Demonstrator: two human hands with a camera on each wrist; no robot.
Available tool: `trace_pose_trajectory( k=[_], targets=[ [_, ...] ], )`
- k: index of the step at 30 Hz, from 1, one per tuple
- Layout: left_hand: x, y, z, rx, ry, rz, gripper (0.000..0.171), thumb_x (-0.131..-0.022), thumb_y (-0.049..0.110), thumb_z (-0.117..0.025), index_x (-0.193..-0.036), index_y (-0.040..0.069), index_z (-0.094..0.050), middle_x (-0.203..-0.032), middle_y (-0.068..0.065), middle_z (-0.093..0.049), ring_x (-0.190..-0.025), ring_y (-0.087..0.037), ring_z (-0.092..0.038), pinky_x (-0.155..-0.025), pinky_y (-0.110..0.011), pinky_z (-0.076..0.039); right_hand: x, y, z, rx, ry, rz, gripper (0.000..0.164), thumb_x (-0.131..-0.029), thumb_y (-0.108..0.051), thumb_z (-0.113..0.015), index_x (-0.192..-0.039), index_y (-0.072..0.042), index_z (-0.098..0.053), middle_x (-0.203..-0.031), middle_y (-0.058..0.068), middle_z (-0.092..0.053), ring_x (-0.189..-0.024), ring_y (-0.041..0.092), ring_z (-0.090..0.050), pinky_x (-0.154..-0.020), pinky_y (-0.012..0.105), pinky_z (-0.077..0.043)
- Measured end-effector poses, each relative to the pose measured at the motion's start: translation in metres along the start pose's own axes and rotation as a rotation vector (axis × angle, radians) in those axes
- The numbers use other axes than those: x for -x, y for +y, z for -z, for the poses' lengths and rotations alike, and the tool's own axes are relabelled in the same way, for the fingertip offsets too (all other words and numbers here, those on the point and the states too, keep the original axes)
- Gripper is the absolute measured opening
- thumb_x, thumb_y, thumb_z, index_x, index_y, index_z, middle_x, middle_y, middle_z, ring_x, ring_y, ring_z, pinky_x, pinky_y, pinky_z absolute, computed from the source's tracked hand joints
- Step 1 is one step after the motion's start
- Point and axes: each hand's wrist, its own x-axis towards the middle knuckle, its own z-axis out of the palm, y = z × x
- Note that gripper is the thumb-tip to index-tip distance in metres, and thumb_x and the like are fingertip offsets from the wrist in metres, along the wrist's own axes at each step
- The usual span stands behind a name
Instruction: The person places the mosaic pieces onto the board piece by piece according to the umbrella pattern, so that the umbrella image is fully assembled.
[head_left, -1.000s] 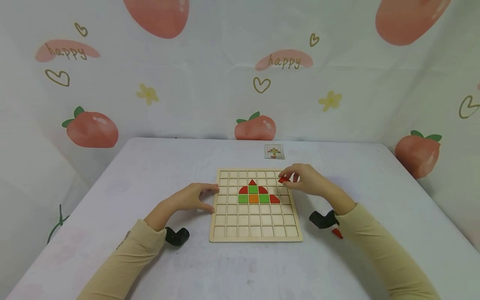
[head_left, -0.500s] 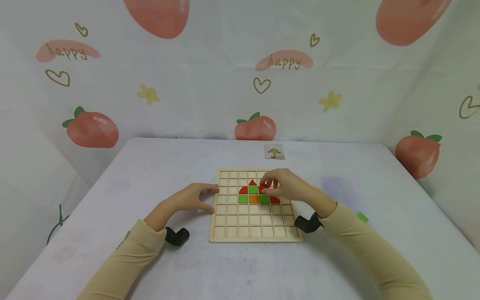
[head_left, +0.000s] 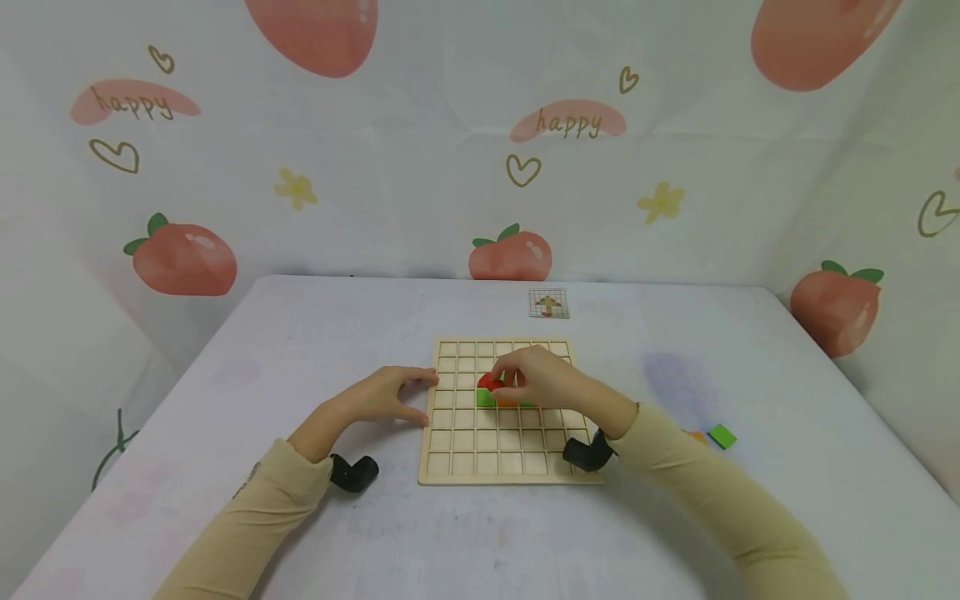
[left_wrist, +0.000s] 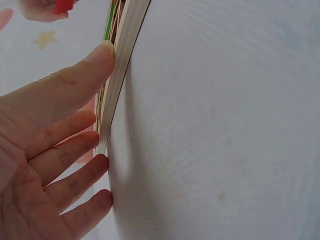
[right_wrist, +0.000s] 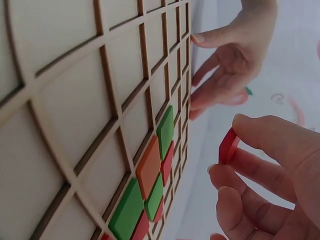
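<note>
My right hand [head_left: 543, 379] is over the middle of the wooden grid board [head_left: 510, 479], pinching a small red tile [right_wrist: 229, 146] between thumb and fingers. In the right wrist view the tile is held clear of the board, tilted on edge. Below it, set in the grid cells, are an orange tile [right_wrist: 148, 167], a green tile [right_wrist: 126, 210] at one side and another green tile [right_wrist: 165, 130] at the other, plus red ones behind. Some set tiles are hidden under the right hand in the head view. My left hand [head_left: 382, 394] touches the board's left edge with extended thumb and fingertips.
A small printed card [head_left: 549, 303] with a grid picture lies behind the board. To the right, near my sleeve, lie a loose green tile [head_left: 722, 436] and a partly hidden orange tile [head_left: 698, 437]. Black wrist cameras [head_left: 354, 473] stick out under both wrists.
My right hand has moved left from the board's right edge to its middle, carrying the red tile. Loose tiles at the right came out from behind the sleeve. The left hand stays put.
</note>
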Motion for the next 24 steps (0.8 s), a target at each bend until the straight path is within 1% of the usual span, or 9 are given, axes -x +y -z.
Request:
trace_pose_trajectory(
  k=[5, 10, 14, 19, 24],
  targets=[
    [0.000, -0.001, 0.000, 0.000, 0.001, -0.005, 0.062, -0.075, 0.024, -0.077, -0.129, 0.003, -0.054, -0.144, -0.017, -0.043, -0.136, -0.035, -0.036, -0.110, -0.049, -0.034, -0.007, -0.008, -0.004, 0.001, -0.007, -0.018, 0.013, -0.085, -0.022, -0.068, -0.092, -0.011, -0.069, -0.071, -0.001, -0.064, -0.056, 0.005, -0.046, -0.054, 0.015, -0.039],
    [-0.001, -0.003, 0.000, 0.011, -0.001, -0.008, 0.063, -0.075, 0.025, -0.077, -0.129, 0.003, -0.054, -0.144, -0.016, -0.043, -0.136, -0.035, -0.036, -0.110, -0.049, -0.034, -0.015, -0.014, -0.010, 0.050, 0.004, -0.037, 0.013, -0.085, -0.024, -0.068, -0.089, -0.011, -0.067, -0.069, -0.002, -0.063, -0.055, 0.003, -0.045, -0.053, 0.014, -0.038],
    [-0.001, -0.003, 0.000, 0.014, -0.002, -0.007, 0.063, -0.075, 0.025, -0.077, -0.129, 0.003, -0.054, -0.144, -0.016, -0.044, -0.136, -0.034, -0.036, -0.110, -0.049, -0.034, -0.020, -0.017, -0.013, 0.078, 0.007, -0.060, 0.016, -0.085, -0.027, -0.068, -0.089, -0.012, -0.067, -0.069, -0.002, -0.063, -0.057, 0.004, -0.047, -0.053, 0.014, -0.038],
    [-0.001, -0.003, 0.000, 0.005, 0.002, -0.012, 0.063, -0.075, 0.026, -0.078, -0.129, 0.003, -0.054, -0.143, -0.016, -0.044, -0.136, -0.035, -0.037, -0.109, -0.049, -0.035, -0.027, -0.022, -0.017, 0.091, -0.014, -0.122, 0.019, -0.085, -0.031, -0.067, -0.089, -0.012, -0.067, -0.073, -0.002, -0.067, -0.062, 0.005, -0.053, -0.055, 0.016, -0.041],
    [0.000, -0.003, 0.000, 0.007, 0.005, -0.016, 0.062, -0.075, 0.025, -0.078, -0.129, 0.003, -0.054, -0.143, -0.017, -0.044, -0.135, -0.035, -0.037, -0.109, -0.049, -0.036, -0.033, -0.029, -0.021, 0.112, -0.020, -0.172, 0.018, -0.084, -0.031, -0.068, -0.087, -0.014, -0.068, -0.073, -0.002, -0.068, -0.061, 0.006, -0.054, -0.051, 0.017, -0.039]
  ],
)
